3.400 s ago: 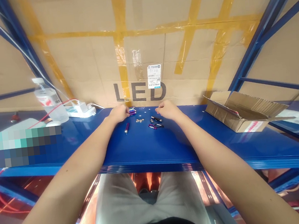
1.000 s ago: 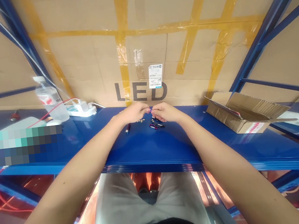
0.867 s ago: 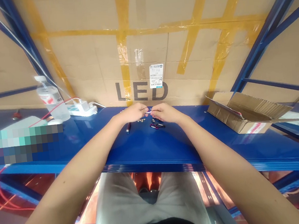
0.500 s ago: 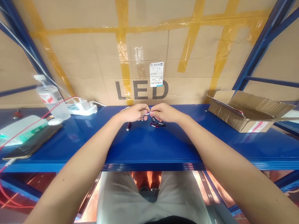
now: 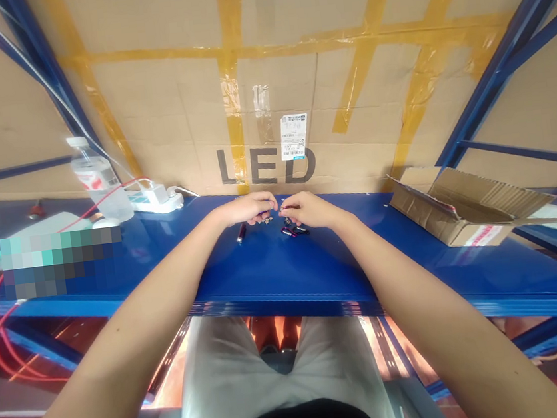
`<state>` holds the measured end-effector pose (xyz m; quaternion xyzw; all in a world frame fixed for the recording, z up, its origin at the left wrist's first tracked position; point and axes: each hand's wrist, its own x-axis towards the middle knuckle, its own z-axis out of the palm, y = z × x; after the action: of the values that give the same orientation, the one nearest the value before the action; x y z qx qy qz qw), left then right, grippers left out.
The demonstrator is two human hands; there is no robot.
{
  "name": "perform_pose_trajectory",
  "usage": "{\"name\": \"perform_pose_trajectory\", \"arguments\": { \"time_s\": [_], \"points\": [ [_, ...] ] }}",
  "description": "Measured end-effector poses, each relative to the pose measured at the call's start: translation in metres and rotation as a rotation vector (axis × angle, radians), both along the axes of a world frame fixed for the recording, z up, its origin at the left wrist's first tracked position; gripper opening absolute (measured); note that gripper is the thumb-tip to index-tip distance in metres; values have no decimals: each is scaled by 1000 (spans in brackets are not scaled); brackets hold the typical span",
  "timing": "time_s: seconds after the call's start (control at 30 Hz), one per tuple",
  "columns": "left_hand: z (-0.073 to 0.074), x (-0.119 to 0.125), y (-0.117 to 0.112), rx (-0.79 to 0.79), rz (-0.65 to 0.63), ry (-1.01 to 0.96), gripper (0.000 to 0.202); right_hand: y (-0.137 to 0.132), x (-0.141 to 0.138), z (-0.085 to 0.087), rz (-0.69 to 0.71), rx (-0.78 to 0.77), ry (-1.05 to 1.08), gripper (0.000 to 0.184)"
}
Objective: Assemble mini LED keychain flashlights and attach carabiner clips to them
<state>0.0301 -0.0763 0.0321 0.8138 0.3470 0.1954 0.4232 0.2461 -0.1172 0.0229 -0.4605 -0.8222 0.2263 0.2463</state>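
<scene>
Both my hands meet over the far middle of the blue shelf (image 5: 275, 270). My left hand (image 5: 251, 207) is closed in a pinch, and my right hand (image 5: 304, 207) is closed facing it. Between their fingertips is a small purple and silver part (image 5: 278, 207), too small to name. On the shelf below them lie a purple tube (image 5: 241, 232), several small silver pieces (image 5: 263, 221) and a purple clip (image 5: 293, 231).
A big taped cardboard box marked LED (image 5: 266, 103) stands behind the shelf. An open cardboard box (image 5: 464, 211) lies at the right. At the left are a water bottle (image 5: 99, 182), a white power strip (image 5: 154, 198) and a red cable (image 5: 5, 327). Blue rack posts (image 5: 488, 64) frame both sides.
My hands came off the shelf, where they were apart among the parts, and met in the middle with a small part pinched between them. The view shifted slightly.
</scene>
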Motion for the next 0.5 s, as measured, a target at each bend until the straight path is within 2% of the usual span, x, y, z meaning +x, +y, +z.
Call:
{"name": "perform_pose_trajectory", "arguments": {
  "time_s": [0.13, 0.27, 0.4, 0.5],
  "points": [
    [2, -4, 1, 88, 71, 1, 10, 2, 5, 2, -86, 110, -36, 33],
    [2, -6, 5, 195, 170, 4, 10, 5, 8, 2, -150, 103, -98, 26],
    [1, -8, 8, 261, 220, -1, 11, 6, 6, 0, -99, 65, -174, 22],
    [0, -7, 7, 288, 182, 16, 15, 6, 4, -1, -31, 2, -196, 23]
  ]
}}
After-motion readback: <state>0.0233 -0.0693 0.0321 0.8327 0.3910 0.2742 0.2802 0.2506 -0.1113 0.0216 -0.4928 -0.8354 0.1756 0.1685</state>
